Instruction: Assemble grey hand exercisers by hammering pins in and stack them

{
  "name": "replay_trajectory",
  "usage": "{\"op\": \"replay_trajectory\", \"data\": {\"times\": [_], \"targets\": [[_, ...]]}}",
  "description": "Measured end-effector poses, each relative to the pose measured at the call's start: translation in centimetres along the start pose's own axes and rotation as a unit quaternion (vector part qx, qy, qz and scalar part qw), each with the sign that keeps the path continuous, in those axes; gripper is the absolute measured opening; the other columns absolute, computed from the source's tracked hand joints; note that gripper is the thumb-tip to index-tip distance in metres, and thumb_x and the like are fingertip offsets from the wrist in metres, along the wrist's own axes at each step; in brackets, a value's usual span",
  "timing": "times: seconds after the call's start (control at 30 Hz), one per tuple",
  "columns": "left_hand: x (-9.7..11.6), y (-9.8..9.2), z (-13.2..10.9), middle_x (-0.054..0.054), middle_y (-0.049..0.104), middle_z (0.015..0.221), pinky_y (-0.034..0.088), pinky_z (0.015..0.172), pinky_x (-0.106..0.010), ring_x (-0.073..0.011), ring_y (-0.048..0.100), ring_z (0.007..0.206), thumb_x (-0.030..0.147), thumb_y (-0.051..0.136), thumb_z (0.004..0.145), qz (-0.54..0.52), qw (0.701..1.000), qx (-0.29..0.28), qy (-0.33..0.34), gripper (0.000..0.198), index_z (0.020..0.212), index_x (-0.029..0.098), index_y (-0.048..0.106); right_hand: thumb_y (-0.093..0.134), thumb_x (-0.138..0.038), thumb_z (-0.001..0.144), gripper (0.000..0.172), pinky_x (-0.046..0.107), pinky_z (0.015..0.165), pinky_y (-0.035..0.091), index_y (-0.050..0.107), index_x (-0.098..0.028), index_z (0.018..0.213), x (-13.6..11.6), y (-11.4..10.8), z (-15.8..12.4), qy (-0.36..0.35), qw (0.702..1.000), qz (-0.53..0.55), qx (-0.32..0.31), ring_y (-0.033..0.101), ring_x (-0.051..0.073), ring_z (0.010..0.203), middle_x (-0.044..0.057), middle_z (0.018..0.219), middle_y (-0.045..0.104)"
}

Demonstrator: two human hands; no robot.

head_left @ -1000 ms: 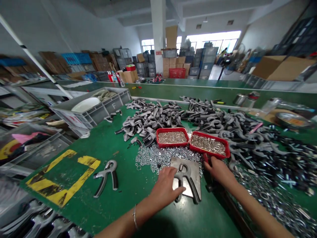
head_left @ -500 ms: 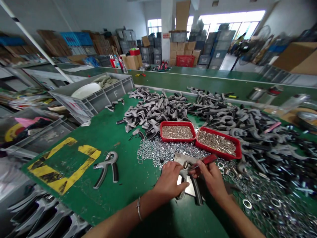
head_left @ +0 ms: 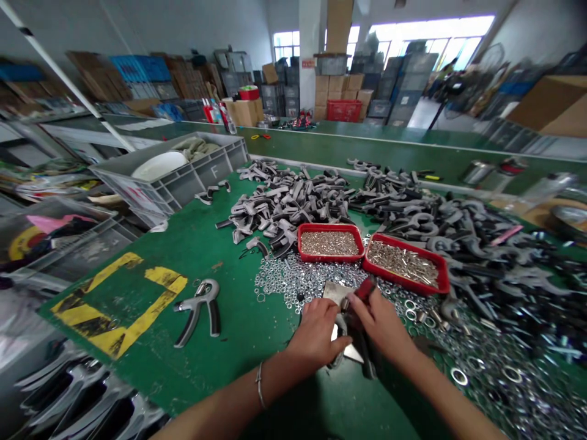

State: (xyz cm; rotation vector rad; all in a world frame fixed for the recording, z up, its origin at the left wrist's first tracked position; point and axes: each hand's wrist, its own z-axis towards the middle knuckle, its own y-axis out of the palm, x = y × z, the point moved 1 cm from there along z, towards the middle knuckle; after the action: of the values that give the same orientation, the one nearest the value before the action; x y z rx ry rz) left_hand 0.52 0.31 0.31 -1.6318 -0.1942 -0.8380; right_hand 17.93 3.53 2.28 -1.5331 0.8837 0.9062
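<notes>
Right now, from the head camera, the left hand (head_left: pixel 316 333) and right hand (head_left: pixel 378 324) meet low in the frame over a green workbench (head_left: pixel 197 256). The left hand's fingers (head_left: pixel 316 311) sit together, clamped over the top of a grey-and-black grip strengthener (head_left: pixel 367 360), which lies on a steel plate (head_left: pixel 334 292). The right hand's fingers (head_left: pixel 362 305) close on a red-handled tool (head_left: pixel 364 288); its tip is hidden by the hands, so its exact kind and where it meets the grip strengthener cannot be told. A thin bangle (head_left: pixel 260 385) circles the left wrist.

At 12 o'clock from the hands, just past the plate, stand two red trays, one of small nuts (head_left: pixel 329 241) and one of short metal pins (head_left: pixel 403 263). Loose nuts (head_left: pixel 284 282) spread around the plate from 9 to 12 o'clock, and larger steel rings (head_left: pixel 477 366) lie scattered at 3 to 4 o'clock. Heaps of grey handle halves (head_left: pixel 284 208) rise beyond the trays at 11 o'clock, with more (head_left: pixel 458 226) at 2 o'clock. At 9 o'clock, a second grip strengthener (head_left: pixel 197 313) rests beside a square of yellow-and-black tape (head_left: pixel 114 305). Farther off at 10 o'clock sits a grey crate (head_left: pixel 215 160).
</notes>
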Motion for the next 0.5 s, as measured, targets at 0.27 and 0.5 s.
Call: {"op": "replay_trajectory", "data": {"times": [0.27,0.5], "targets": [[0.1,-0.4,0.2,-0.01,0.055,0.123,0.037,0.1,-0.046,-0.0306,0.047,0.114,0.043,0.069,0.082,-0.008,1.0,-0.001,0.002,0.047,0.122,0.021,0.058,0.047,-0.061,0.092,0.042,0.027,0.053,0.053,0.053,-0.02,0.083,1.8,-2.2,2.3,0.028,0.972,0.228,-0.037,0.064,0.016,0.054,0.004,0.067,0.068],[0.1,0.0,-0.4,-0.011,0.055,0.126,0.036,0.103,-0.047,-0.0315,0.047,0.117,0.044,0.07,0.081,-0.001,1.0,-0.007,-0.012,0.052,0.125,0.02,0.057,0.036,-0.057,0.097,0.036,0.03,0.054,0.052,0.049,-0.023,0.096,3.0,-2.0,0.9,0.014,0.999,-0.01,-0.028,0.065,0.019,0.053,-0.001,0.066,0.067]]}}
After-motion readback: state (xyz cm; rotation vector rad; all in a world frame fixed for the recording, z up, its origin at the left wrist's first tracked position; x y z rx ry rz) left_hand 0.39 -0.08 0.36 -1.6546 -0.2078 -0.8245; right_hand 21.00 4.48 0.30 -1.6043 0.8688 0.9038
